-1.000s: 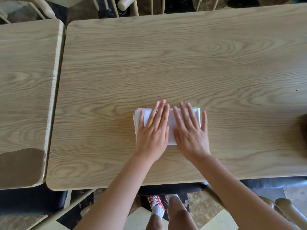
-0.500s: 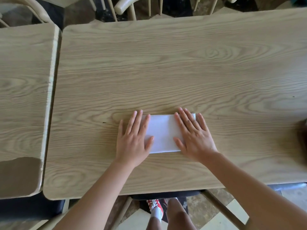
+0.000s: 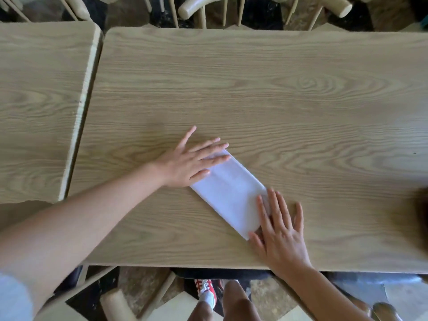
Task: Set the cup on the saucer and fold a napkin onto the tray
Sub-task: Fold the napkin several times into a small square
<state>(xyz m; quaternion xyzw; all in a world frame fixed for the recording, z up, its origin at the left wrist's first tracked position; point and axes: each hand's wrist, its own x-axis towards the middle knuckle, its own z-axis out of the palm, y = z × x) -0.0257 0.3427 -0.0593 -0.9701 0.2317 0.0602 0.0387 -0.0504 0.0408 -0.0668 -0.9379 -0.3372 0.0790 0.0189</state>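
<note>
A white napkin [image 3: 230,189], folded into a long strip, lies flat on the wooden table [image 3: 254,89] and runs diagonally from upper left to lower right. My left hand [image 3: 190,162] presses flat on its upper-left end, fingers spread. My right hand [image 3: 280,228] presses flat on its lower-right end, close to the table's front edge. Neither hand grips anything. No cup, saucer or tray shows in this view.
A second wooden table [image 3: 41,100] butts against the left side with a narrow gap. Chair backs [image 3: 231,8] stand along the far edge. A dark blurred object [image 3: 422,218] sits at the right border. My legs and a red-and-white shoe [image 3: 206,290] show below the table.
The napkin has turned from lying straight across to lying diagonally. My hands have slid apart to its two ends, the left going up-left and the right down-right.
</note>
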